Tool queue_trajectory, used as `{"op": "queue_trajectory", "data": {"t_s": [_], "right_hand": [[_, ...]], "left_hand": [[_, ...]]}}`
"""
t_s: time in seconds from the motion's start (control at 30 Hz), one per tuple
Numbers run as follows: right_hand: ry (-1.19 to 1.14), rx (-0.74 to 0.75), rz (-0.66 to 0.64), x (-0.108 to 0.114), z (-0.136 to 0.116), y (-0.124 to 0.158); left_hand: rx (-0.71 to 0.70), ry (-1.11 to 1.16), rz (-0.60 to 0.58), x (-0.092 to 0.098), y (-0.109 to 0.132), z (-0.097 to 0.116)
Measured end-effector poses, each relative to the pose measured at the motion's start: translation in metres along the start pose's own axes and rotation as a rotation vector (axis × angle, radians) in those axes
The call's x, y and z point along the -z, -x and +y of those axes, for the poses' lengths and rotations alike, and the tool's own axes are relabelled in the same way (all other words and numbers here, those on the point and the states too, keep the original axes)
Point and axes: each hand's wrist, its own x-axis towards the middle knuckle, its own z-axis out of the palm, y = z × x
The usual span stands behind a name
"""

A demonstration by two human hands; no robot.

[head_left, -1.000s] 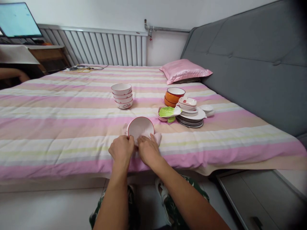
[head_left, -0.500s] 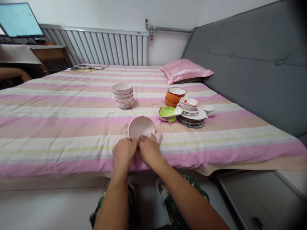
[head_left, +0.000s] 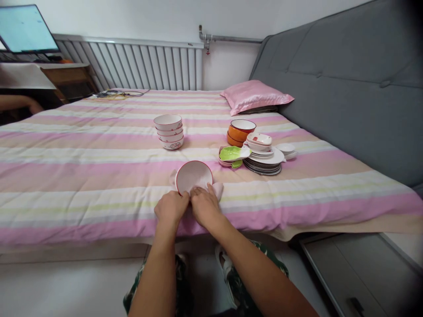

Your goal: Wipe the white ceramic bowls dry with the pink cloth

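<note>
A white bowl with a red rim (head_left: 191, 175) is tilted toward me near the bed's front edge. My left hand (head_left: 171, 206) is closed on the near left part of its rim. With a pale pink cloth (head_left: 217, 190) under its fingers, my right hand (head_left: 204, 203) presses at the near rim and inside wall. Part of the cloth also shows behind the bowl on the left. A stack of several similar bowls (head_left: 169, 132) stands farther back, slightly left.
Orange bowls (head_left: 235, 135), a green leaf-shaped dish (head_left: 233, 153) and stacked plates (head_left: 264, 166) sit to the right on the striped bedspread (head_left: 99, 176). Behind them lies a pink pillow (head_left: 254, 96). Cables (head_left: 120, 93) lie far left. Another person's arm (head_left: 20, 103) shows at the left edge.
Both hands stay at the bowl's near rim with almost no movement. The whole view has shifted very slightly.
</note>
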Motion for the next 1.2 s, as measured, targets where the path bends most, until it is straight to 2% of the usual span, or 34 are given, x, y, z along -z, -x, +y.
{"op": "queue_trajectory", "data": {"t_s": [0.1,0.3,0.37,0.57,0.67,0.93,1.0,1.13,1.2], "right_hand": [[-0.016,-0.011,0.014,-0.001,0.0,0.0],[-0.036,-0.019,0.035,-0.002,0.001,0.001],[-0.03,-0.015,0.036,-0.002,0.001,0.001],[-0.018,-0.002,0.009,-0.002,0.002,0.0],[-0.016,-0.006,0.013,-0.002,0.0,0.0],[-0.036,-0.008,0.031,-0.002,0.001,0.003],[-0.029,-0.005,0.019,-0.002,0.001,0.003],[-0.016,-0.004,0.001,-0.001,0.001,0.001],[-0.009,-0.006,-0.007,-0.001,0.0,0.001]], "left_hand": [[0.003,0.002,0.02,0.001,0.001,0.001],[0.049,0.03,0.188,0.007,0.003,0.004],[0.053,0.037,0.209,0.008,0.003,0.003],[-0.009,-0.001,0.024,0.001,-0.001,-0.001],[-0.024,-0.006,0.008,-0.001,-0.001,-0.001],[0.013,0.027,0.219,0.008,0.004,0.001],[0.02,0.029,0.198,0.007,0.003,0.0],[-0.005,-0.011,0.029,0.001,-0.001,-0.002],[-0.03,-0.029,-0.009,-0.002,-0.002,-0.003]]}}
